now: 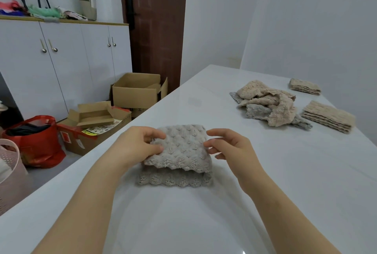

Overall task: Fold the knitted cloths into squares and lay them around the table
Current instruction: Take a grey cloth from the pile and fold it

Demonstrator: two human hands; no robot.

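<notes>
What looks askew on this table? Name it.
The grey cloth between the hands is folded unevenly: its top layer sits back from the scalloped bottom edge. Farther right, an unfolded heap lies beside two neat beige stacks.

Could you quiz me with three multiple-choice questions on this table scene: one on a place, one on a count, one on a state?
1. Where does the loose heap of beige and grey knitted cloths lie?
A. on the floor
B. on the white table, far right of the hands
C. in the cardboard box

2. How many folded beige knitted stacks lie near it?
A. two
B. four
C. none

3. What is the left hand doing?
A. resting flat
B. pointing
C. pinching the grey knitted cloth

Answers: 1 B, the heap sits on the tabletop. 2 A, one stack behind, one beside. 3 C, thumb and fingers close on the cloth's left edge.
</notes>
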